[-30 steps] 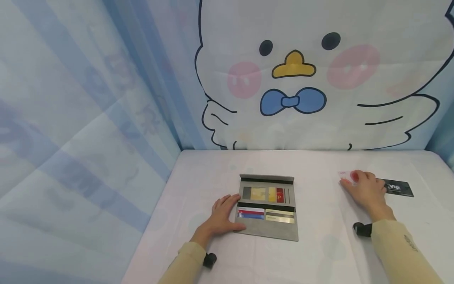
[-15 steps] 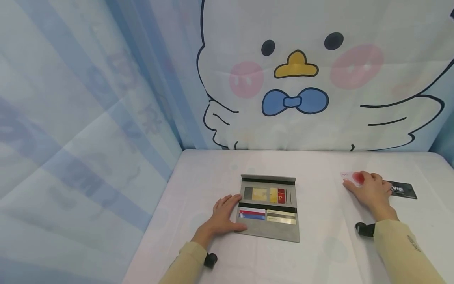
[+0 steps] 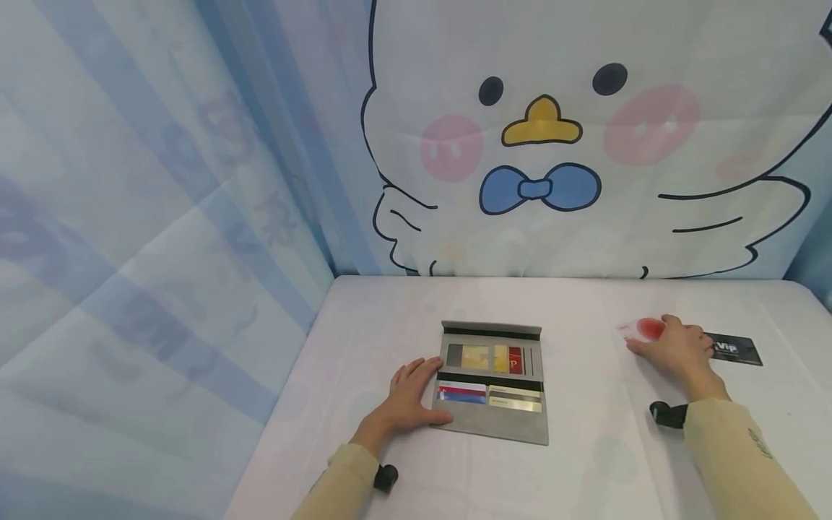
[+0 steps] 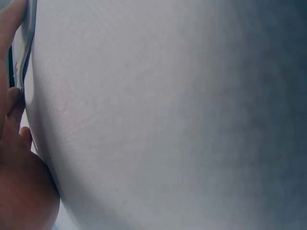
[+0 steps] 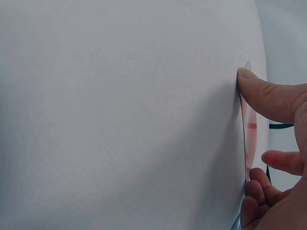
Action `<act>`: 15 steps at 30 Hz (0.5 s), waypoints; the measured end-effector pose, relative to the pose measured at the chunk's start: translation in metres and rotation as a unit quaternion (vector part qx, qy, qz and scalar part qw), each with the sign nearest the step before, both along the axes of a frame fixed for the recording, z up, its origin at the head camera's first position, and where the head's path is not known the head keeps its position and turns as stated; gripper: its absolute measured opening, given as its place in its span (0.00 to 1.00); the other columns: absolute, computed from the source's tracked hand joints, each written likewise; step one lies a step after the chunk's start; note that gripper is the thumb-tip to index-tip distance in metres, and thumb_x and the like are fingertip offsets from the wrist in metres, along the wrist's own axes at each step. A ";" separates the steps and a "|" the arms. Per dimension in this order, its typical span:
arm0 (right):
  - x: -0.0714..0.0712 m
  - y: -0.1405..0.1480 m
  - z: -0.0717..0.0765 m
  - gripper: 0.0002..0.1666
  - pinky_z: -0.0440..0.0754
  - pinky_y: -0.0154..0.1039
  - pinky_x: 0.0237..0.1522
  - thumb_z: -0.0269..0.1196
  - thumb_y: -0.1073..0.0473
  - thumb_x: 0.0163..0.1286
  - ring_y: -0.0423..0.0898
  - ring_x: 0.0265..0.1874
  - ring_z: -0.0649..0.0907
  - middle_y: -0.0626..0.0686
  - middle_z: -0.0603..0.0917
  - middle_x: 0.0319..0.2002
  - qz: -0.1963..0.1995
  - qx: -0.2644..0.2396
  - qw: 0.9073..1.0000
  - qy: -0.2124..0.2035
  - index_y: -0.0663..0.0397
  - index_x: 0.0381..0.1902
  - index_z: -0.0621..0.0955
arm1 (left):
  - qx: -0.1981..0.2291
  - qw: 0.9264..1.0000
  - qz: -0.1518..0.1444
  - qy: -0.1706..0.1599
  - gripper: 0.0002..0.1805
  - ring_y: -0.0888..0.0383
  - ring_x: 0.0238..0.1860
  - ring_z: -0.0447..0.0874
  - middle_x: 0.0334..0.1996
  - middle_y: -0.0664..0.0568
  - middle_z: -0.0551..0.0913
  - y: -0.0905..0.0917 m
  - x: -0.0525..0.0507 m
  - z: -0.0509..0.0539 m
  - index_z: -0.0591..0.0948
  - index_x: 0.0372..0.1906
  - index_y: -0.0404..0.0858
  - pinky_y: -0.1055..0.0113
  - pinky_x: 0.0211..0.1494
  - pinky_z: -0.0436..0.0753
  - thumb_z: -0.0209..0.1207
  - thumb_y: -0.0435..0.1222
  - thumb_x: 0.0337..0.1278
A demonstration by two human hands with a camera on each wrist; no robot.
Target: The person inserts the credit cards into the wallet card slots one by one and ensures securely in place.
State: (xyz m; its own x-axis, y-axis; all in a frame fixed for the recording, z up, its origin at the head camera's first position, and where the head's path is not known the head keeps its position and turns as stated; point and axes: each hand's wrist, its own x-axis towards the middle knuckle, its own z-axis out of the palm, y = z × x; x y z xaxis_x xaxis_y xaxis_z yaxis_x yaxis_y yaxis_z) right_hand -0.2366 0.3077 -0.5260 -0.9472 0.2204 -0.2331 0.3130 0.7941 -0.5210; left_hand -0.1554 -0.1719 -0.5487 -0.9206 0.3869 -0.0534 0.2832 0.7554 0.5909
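Observation:
An open grey wallet (image 3: 487, 425) lies on the white table, with several cards in its slots. My left hand (image 3: 404, 401) rests along the wallet's left edge, fingers and thumb extended. In the left wrist view, that hand (image 4: 26, 184) is beside the wallet's edge (image 4: 29, 36). At the right, my right hand (image 3: 677, 354) holds a pale card with a red round mark (image 3: 650, 328) by its edges. In the right wrist view, the thumb of my right hand (image 5: 283, 103) is at one end of the card (image 5: 251, 129), other fingers at the opposite end.
A black card lettered "VIP" (image 3: 736, 349) lies just right of my right hand, partly covered by it. White cloth covers the table (image 3: 585, 412). Behind stands a curtain (image 3: 533, 238) with a cartoon bird, and a blue striped curtain (image 3: 162, 217) hangs at the left.
In my right hand the pale card has turned slightly and its left end now sticks out a bit further left, showing more of the red mark. My left hand stays on the wallet.

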 end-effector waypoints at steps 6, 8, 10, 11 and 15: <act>0.000 0.000 0.001 0.58 0.59 0.75 0.57 0.67 0.42 0.64 0.82 0.55 0.55 0.88 0.56 0.51 0.009 0.017 0.999 -0.026 0.89 0.64 0.55 | -0.003 1.000 0.002 -0.003 0.54 0.46 0.77 0.48 0.76 0.51 0.63 0.001 0.000 0.001 0.63 0.77 0.42 0.42 0.76 0.44 0.74 0.54 0.47; 0.000 0.000 0.001 0.58 0.60 0.74 0.56 0.67 0.41 0.64 0.81 0.54 0.56 0.87 0.58 0.50 0.012 0.021 0.999 -0.030 0.91 0.61 0.56 | -0.001 1.000 0.002 -0.001 0.54 0.46 0.77 0.48 0.76 0.50 0.63 0.001 0.000 0.001 0.63 0.77 0.42 0.42 0.76 0.44 0.75 0.54 0.47; 0.000 0.000 0.002 0.58 0.61 0.74 0.55 0.67 0.41 0.63 0.81 0.53 0.57 0.87 0.58 0.48 0.013 0.024 0.999 -0.034 0.92 0.58 0.56 | -0.002 1.000 0.002 0.000 0.54 0.46 0.77 0.48 0.76 0.51 0.63 0.001 -0.001 0.000 0.63 0.77 0.41 0.42 0.76 0.44 0.75 0.54 0.47; 0.000 0.000 0.002 0.58 0.61 0.74 0.54 0.68 0.40 0.62 0.81 0.53 0.57 0.87 0.58 0.48 0.012 0.024 0.999 -0.038 0.92 0.58 0.56 | -0.003 1.000 0.002 0.001 0.54 0.46 0.77 0.49 0.76 0.51 0.63 0.001 -0.001 0.000 0.63 0.77 0.41 0.43 0.77 0.44 0.75 0.54 0.47; -0.002 0.001 0.002 0.60 0.63 0.74 0.54 0.69 0.39 0.60 0.82 0.53 0.57 0.87 0.57 0.47 0.010 0.024 0.998 -0.054 0.93 0.55 0.55 | -0.007 1.000 0.000 0.005 0.54 0.46 0.77 0.49 0.76 0.51 0.63 0.001 -0.001 -0.002 0.63 0.77 0.41 0.43 0.77 0.44 0.75 0.54 0.47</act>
